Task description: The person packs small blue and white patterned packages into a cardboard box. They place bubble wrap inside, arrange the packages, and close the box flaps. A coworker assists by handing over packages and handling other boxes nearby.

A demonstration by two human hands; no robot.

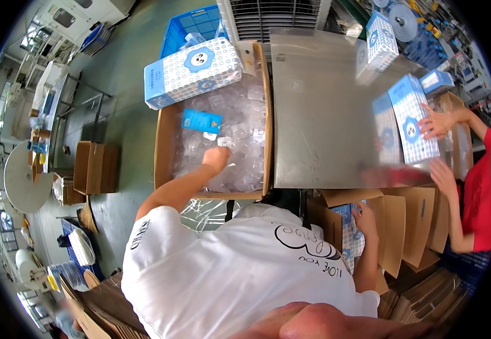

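Note:
My left hand (217, 159) reaches into a large open carton (268, 130) filled with small clear plastic packets (245, 175). Its fingers are closed; whether they pinch anything I cannot make out. Just above it lies a blue card or flat packet (201, 121). A blue-and-white patterned box (194, 70) with a round cartoon emblem lies across the carton's far left corner. Low on my right side, my right hand (365, 220) has its fingers bent at the edge of a blue-and-white box (345, 223) inside an open carton (329, 226); part of that box is hidden.
Beside the packet carton stands a metal table (324, 107). A co-worker's hands (439, 121) touch a blue-and-white box (412, 127) there; another box (381, 39) stands farther back. Open carton flaps (418, 220) line the right side. Behind the packets is a blue crate (180, 28).

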